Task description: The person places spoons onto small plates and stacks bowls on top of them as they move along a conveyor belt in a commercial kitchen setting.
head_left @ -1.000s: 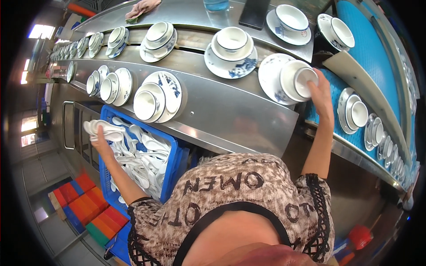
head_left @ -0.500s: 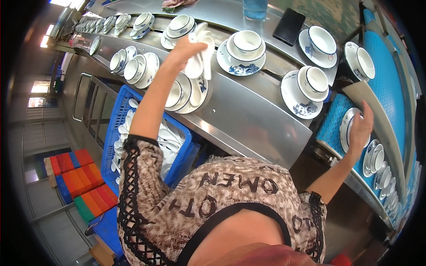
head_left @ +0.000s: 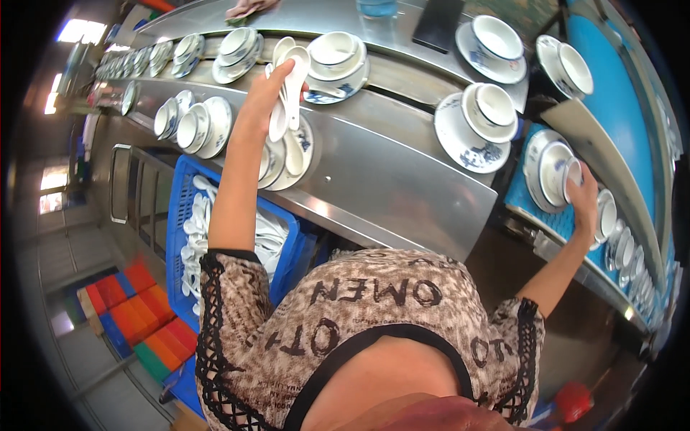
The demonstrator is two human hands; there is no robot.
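My left hand [head_left: 262, 97] is closed around several white spoons [head_left: 295, 75], held above the steel counter. Just past it stands a dish set [head_left: 336, 49], a bowl stacked on a blue-patterned plate, with a white spoon [head_left: 327, 90] lying at its near side. Below the held spoons, another dish set [head_left: 305, 144] with a spoon is partly hidden. My right hand [head_left: 586, 197] grips a small white cup [head_left: 572, 172] at the front of a stack. Under that cup are a bowl [head_left: 553, 164] and a patterned plate [head_left: 533, 158] on the blue belt.
A blue basket [head_left: 175, 237] of white spoons stands below the counter [head_left: 388, 172]. More dish sets [head_left: 494, 108] line the steel surfaces and the right-hand blue belt [head_left: 521, 190]. A dark phone [head_left: 438, 21] lies at the back. Colourful crates [head_left: 136, 316] sit at lower left.
The dish sets on the middle track have shifted left, and a spoon now lies on the nearest one. My right hand has gone from open above the belt to gripping the small cup.
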